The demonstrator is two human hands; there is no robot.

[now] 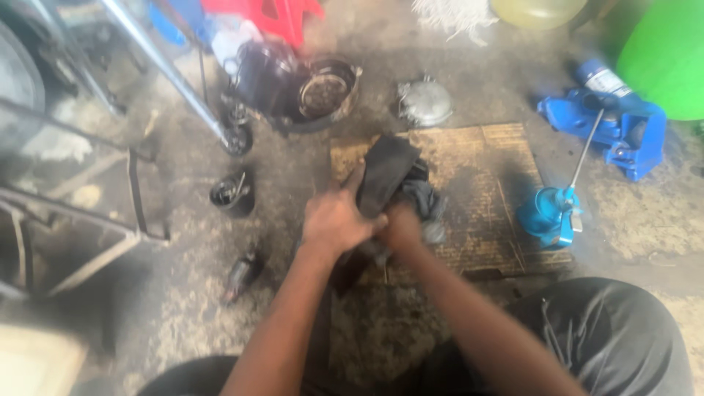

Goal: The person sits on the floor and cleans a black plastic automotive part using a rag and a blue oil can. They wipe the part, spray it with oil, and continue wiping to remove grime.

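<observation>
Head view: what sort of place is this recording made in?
Probably a repair workshop floor. Blue jacks stand on stained concrete, and greasy engine parts lie about. Both hands, left and right, grip a dark rag over cardboard.

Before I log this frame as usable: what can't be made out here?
Head view:
- What the dark cloth wraps: hidden by both hands.
- Right hand grip: blurred, half covered by left hand.
- Green drum: cut off by the frame edge.
- Black cup contents: too small.
</observation>
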